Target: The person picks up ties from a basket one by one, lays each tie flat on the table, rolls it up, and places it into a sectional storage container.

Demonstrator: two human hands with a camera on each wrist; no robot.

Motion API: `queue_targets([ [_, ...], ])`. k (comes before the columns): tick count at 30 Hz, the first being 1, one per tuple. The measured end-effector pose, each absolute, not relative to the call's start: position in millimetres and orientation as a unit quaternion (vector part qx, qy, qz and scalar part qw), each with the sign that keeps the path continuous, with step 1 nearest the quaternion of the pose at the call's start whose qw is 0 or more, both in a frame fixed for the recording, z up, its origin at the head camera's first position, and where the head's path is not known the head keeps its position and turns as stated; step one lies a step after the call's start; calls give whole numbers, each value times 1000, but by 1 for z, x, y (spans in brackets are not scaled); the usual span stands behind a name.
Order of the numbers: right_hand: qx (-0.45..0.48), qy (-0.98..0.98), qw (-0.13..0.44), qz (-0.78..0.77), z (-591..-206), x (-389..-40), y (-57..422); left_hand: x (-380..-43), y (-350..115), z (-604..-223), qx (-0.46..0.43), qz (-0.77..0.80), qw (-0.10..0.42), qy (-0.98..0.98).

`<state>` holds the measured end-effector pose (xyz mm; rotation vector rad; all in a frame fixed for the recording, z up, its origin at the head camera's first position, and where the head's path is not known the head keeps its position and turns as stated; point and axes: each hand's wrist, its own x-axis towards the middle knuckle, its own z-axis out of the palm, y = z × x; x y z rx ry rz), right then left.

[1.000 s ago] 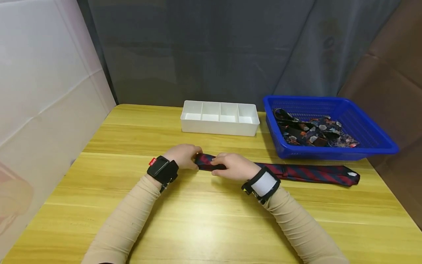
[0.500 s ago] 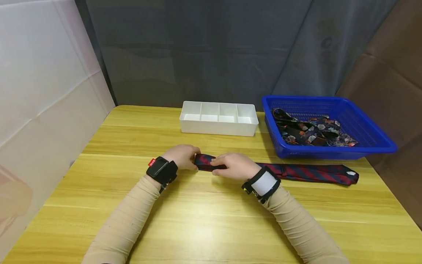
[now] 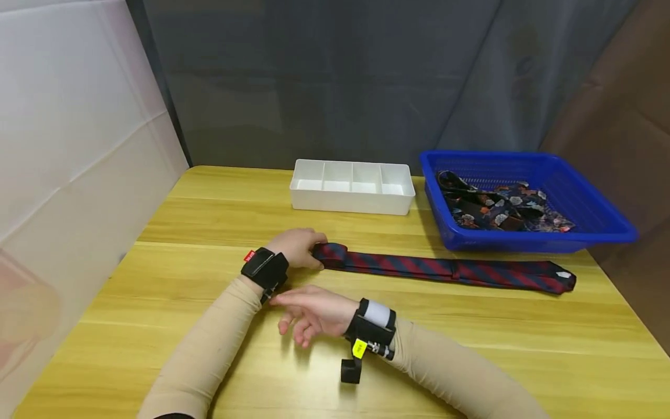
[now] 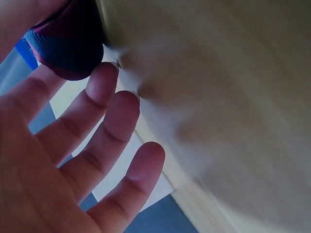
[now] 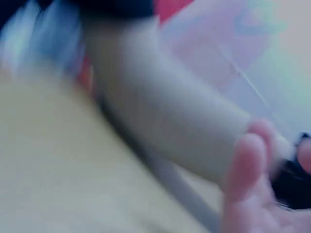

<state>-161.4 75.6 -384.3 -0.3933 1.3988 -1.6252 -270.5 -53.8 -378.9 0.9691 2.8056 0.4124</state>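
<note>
A navy necktie with dark red stripes lies lengthwise on the table in the head view, its left end turned over into a rolled fold. My left hand pinches that fold between thumb and index finger. Seen from the left wrist, the rounded fold sits between them, while the other fingers extend along the table. Holding nothing, my right hand hovers near the left wrist, in front of the tie, with relaxed fingers. The right wrist view is blurred and shows some of its fingers.
Behind the tie stands a white box with several compartments. A blue basket at the back right holds dark floral fabric pieces. Grey cloth hangs along the table's back edge.
My right hand has let go of the necktie and moved toward me and left, near the left wrist. The left hand still grips the folded end, and more of the tie shows.
</note>
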Motion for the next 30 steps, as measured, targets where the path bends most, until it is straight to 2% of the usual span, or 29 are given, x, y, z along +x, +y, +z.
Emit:
queue_targets([
  [3, -81, 479, 487, -725, -395, -155, 56, -271, -54, -380, 326, 138, 70, 933],
  [10, -12, 417, 435, -798, -408, -154, 36, -272, -53, -381, 328, 142, 63, 932],
  [16, -41, 385, 480, -787, -416, -159, 39, -274, -52, -380, 321, 145, 64, 934],
  [30, -89, 438, 478, -756, -415, -164, 51, -272, -51, -377, 302, 153, 55, 939],
])
